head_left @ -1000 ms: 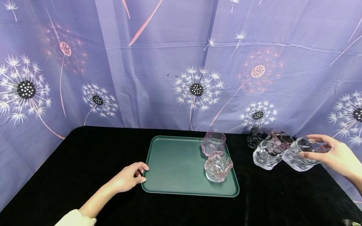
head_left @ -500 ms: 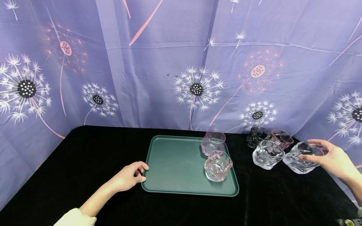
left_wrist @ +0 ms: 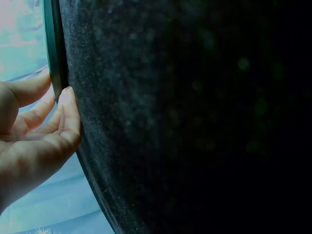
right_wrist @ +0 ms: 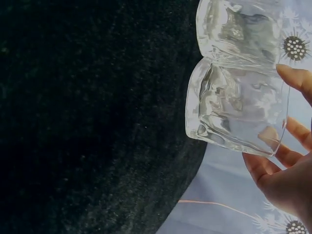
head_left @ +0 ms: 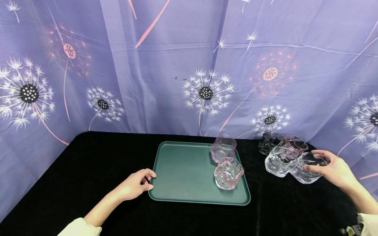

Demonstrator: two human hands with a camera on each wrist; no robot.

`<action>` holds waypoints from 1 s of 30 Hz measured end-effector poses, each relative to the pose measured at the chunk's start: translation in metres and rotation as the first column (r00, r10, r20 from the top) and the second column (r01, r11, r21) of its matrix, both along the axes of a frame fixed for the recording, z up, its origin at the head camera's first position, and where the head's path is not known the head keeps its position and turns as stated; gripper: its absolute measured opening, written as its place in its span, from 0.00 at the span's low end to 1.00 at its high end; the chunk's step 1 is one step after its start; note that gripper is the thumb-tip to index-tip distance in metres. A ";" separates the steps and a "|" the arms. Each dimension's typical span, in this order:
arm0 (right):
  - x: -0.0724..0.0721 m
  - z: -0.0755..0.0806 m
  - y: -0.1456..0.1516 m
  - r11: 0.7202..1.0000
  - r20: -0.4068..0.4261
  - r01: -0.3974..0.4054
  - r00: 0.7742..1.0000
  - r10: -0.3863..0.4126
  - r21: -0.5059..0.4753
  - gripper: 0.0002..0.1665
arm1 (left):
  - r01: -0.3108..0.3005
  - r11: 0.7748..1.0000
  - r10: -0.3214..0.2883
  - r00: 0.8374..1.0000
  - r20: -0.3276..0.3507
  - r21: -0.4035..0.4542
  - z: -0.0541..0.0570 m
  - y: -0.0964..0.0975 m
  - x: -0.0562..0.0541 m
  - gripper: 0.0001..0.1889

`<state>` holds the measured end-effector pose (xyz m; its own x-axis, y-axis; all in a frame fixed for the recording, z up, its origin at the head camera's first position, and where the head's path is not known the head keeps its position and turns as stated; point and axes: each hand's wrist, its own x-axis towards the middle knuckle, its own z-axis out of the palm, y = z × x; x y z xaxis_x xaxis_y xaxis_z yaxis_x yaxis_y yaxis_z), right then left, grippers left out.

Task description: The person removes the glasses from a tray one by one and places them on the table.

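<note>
My right hand [head_left: 335, 168] holds a clear, wavy-walled drinking glass [head_left: 307, 175] near its rim, at the table's right side. In the right wrist view the held glass [right_wrist: 234, 109] stands against another clear glass [right_wrist: 239, 34], with thumb and fingers on its upper part. That neighbour [head_left: 279, 162] sits to its left in the head view. My left hand [head_left: 134, 185] grips the left rim of a green tray [head_left: 186, 173]; in the left wrist view, fingers [left_wrist: 68, 105] lie at the tray's edge [left_wrist: 52, 44]. A purple-tinted glass [head_left: 223, 149] and a pink-tinted glass [head_left: 228, 175] stand on the tray's right part.
Behind the clear glasses stand a dark grey glass [head_left: 269, 144] and a pinkish glass [head_left: 296, 144], close together. Black cloth covers the table [head_left: 274, 206]. A purple dandelion-print curtain [head_left: 159, 98] hangs behind the far edge.
My right hand has moved left and slightly toward me with the clear glass, bringing it beside the other clear glass. The left hand and the tray have stayed in place.
</note>
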<state>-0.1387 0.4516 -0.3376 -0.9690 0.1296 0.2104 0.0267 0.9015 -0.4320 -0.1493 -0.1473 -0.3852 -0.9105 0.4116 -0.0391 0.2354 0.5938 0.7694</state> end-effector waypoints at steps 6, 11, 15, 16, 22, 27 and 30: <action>-0.004 -0.007 0.001 1.000 0.017 0.000 1.000 0.000 -0.005 0.41 | 0.000 1.000 0.000 1.000 0.004 0.001 0.001 0.001 0.001 0.13; -0.003 -0.010 0.001 1.000 0.020 0.001 1.000 -0.001 -0.016 0.42 | 0.011 1.000 -0.011 1.000 -0.008 0.001 0.003 0.001 0.000 0.13; -0.002 -0.009 0.001 1.000 0.027 -0.007 1.000 0.007 -0.023 0.41 | 0.012 1.000 -0.012 1.000 -0.012 0.000 0.003 0.001 0.000 0.13; -0.002 -0.009 0.000 1.000 0.031 -0.011 0.999 0.012 -0.027 0.41 | 0.012 1.000 -0.012 1.000 -0.013 -0.001 0.002 0.001 0.000 0.13; -0.002 -0.007 0.000 0.998 0.060 -0.041 0.997 0.044 -0.044 0.42 | 0.009 1.000 -0.010 1.000 -0.018 -0.005 0.002 0.000 0.001 0.13; 0.000 -0.003 0.002 0.997 0.082 -0.058 0.995 0.062 -0.052 0.41 | 0.009 1.000 -0.009 1.000 -0.017 -0.005 0.002 0.000 0.001 0.13; 0.001 -0.002 0.003 0.996 0.095 -0.065 0.993 0.070 -0.060 0.41 | 0.010 1.000 -0.010 1.000 -0.017 -0.004 0.001 0.000 0.001 0.13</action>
<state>-0.1378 0.4544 -0.3399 -0.9914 0.0722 0.1093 0.0109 0.8768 -0.4808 -0.1487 -0.1476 -0.3842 -0.9069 0.4205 -0.0257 0.2540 0.5946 0.7628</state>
